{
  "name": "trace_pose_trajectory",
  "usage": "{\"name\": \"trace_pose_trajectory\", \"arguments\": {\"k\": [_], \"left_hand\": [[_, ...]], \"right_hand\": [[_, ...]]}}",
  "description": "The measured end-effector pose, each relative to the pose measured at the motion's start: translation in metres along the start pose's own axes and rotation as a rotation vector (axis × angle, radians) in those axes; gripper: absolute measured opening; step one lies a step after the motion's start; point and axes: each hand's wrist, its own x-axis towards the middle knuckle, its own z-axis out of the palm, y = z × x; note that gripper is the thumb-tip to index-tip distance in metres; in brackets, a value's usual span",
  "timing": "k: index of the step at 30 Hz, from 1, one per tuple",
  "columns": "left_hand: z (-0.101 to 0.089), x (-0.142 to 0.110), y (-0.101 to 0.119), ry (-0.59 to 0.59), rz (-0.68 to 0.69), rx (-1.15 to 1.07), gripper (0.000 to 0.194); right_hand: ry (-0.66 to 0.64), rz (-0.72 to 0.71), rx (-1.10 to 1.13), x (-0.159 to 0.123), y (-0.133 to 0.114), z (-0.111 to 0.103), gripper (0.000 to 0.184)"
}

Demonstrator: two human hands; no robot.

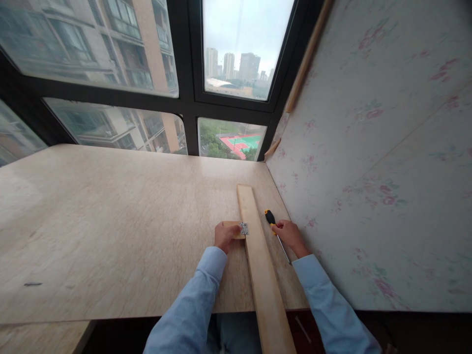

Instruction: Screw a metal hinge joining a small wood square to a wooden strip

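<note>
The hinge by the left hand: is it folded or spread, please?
Spread: the metal hinge lies open, one leaf on the short wooden piece, the other on the long board.

Shot from head ht., looking fwd. & down over beige, marble-patterned counter (121, 221) to black-framed glass window (190, 73); near, above & behind bare L grip (224, 237) & bare R grip (293, 237), catching white, pink-floral papered wall (372, 162) at R.

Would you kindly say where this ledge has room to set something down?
A broad patch lies between the left hand, window frame and small dark strip; another, smaller, between the board and that frame. Crowded: around the hinge, and beside the wall, where the right hand holds a screwdriver.
</note>
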Motion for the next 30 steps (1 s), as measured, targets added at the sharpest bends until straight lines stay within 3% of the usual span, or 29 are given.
{"name": "trace_pose_trajectory", "arguments": {"k": [8, 17, 30], "left_hand": [[0.0, 0.001, 0.0, -0.014, -0.005, 0.011, 0.043], [-0.001, 0.002, 0.0, -0.011, -0.014, 0.019, 0.041], [-0.001, 0.0, 0.002, -0.039, -0.009, 0.021, 0.037]], "right_hand": [[-0.099, 0.123, 0.339, 0.002, 0.01, 0.0, 0.025], [-0.055, 0.218, 0.787, -0.004, 0.024, -0.007, 0.035], [-0.002, 0.178, 0.87, -0.011, 0.025, -0.003, 0.038]]}}
